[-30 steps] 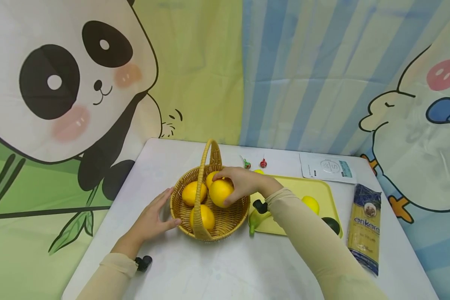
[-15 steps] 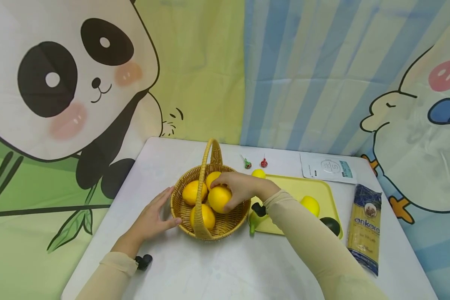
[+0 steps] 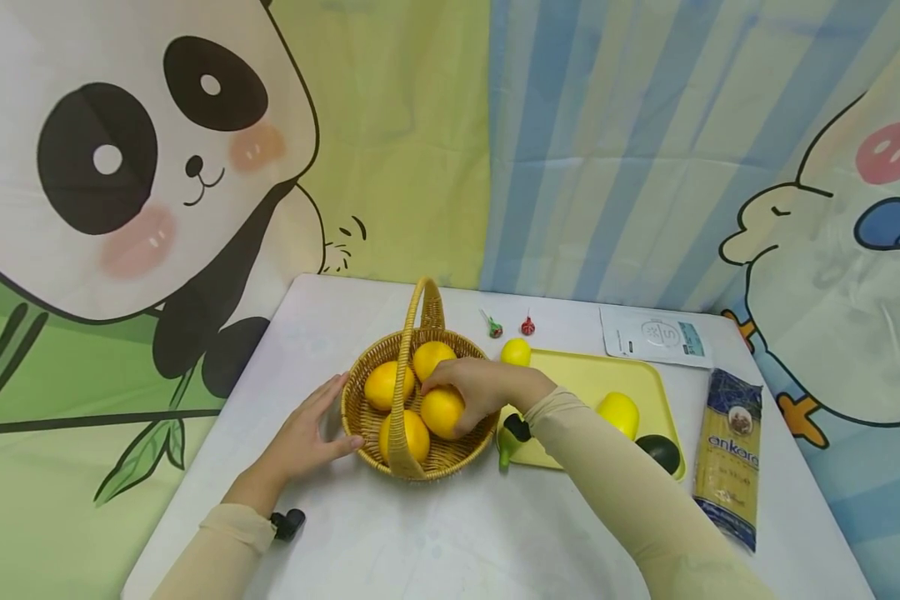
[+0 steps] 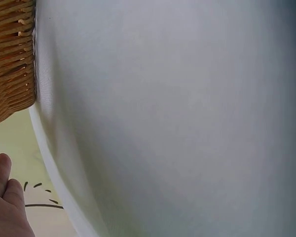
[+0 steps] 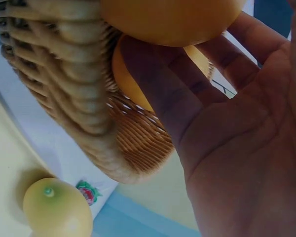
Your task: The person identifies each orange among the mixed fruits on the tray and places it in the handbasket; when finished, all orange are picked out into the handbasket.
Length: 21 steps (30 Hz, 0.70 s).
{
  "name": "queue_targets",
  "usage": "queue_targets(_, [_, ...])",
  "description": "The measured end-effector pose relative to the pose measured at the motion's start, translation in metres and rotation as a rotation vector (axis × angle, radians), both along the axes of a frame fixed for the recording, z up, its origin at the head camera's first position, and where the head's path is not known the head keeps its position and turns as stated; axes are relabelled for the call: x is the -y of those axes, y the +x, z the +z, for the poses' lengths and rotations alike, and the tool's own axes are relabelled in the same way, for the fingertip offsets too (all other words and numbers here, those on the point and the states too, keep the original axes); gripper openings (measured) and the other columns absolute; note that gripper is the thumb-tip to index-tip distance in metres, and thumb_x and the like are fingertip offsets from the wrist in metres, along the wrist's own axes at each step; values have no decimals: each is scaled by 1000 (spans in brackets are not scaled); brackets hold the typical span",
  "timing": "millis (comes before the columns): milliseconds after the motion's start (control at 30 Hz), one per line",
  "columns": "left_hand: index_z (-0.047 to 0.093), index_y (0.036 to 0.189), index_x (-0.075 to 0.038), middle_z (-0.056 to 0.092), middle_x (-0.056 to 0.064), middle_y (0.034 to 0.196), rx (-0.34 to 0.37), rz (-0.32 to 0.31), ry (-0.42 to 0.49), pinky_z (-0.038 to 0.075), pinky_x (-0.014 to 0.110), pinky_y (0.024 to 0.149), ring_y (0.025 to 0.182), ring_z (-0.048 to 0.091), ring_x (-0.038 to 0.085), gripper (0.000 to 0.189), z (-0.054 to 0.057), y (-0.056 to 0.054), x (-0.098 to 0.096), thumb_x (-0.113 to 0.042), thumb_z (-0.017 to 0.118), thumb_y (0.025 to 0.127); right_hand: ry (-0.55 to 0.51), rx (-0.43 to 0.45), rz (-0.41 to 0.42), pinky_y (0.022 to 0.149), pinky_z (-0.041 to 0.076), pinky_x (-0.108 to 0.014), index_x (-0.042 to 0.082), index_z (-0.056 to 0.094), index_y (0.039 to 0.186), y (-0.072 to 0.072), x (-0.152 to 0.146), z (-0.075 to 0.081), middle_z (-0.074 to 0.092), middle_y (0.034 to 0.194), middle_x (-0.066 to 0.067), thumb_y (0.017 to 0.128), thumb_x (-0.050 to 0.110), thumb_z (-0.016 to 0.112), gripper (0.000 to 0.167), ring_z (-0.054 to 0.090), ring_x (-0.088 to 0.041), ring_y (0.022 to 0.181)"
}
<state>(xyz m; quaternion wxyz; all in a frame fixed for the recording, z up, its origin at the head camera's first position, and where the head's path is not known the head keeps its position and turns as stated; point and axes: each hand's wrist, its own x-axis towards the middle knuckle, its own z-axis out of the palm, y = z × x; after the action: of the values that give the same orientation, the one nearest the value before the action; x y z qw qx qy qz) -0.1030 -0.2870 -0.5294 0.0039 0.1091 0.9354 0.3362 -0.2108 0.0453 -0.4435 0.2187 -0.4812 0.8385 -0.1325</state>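
Note:
A wicker basket [image 3: 444,458] with a tall handle stands on the white table, with several oranges inside. My right hand [image 3: 487,387] reaches in over its right side and grips an orange [image 3: 441,412] low in the basket. In the right wrist view the fingers curl round that orange [image 5: 172,19], and a second one shows behind them. Around it lie a left orange [image 3: 385,387], a back orange [image 3: 432,358] and a front orange [image 3: 412,437], partly behind the handle. My left hand [image 3: 303,437] rests at the basket's left rim, fingers extended and thumb apart.
Right of the basket, a yellow tray [image 3: 592,379] bears lemons [image 3: 619,413], an avocado [image 3: 658,452] and a green-tipped banana [image 3: 506,446], partly hidden by my wrist. Behind are two lollipops [image 3: 493,329] and a white pouch [image 3: 656,336]. A pasta packet [image 3: 731,458] lies far right.
My right hand has lowered the orange deeper into the basket, toward the front right. More of the back orange and the lemons shows. The left hand has stayed in place.

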Motion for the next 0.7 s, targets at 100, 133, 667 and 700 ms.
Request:
queue_targets(100, [24, 168, -31, 31, 16, 172, 5, 1, -3, 32, 70, 123, 157, 31, 43, 112, 1, 0, 0, -60, 86, 79, 10, 2, 7, 110, 51, -35, 19, 62, 143, 1, 0, -2, 63, 141, 4, 77, 34, 89, 73, 59, -14, 122])
queue_targets(133, [24, 168, -31, 30, 15, 172, 7, 3, -3, 32, 70, 123, 157, 31, 43, 112, 1, 0, 0, -60, 86, 79, 9, 3, 10, 111, 51, -36, 18, 62, 143, 2, 0, -2, 63, 141, 4, 77, 33, 89, 73, 59, -14, 123])
queue_targets(667, [24, 168, -30, 30, 16, 172, 4, 4, 5, 31, 71, 122, 157, 31, 44, 112, 2, 2, -1, -53, 88, 79, 86, 12, 7, 119, 46, -39, 18, 60, 146, 7, 3, 1, 60, 148, 2, 79, 32, 92, 75, 56, -17, 132])
queue_targets(700, [24, 168, -29, 30, 16, 172, 4, 3, 6, 31, 71, 122, 157, 31, 44, 112, 2, 1, -1, -53, 88, 79, 90, 13, 5, 119, 46, -39, 18, 60, 146, 7, 3, 1, 60, 148, 2, 79, 33, 92, 76, 56, -17, 132])
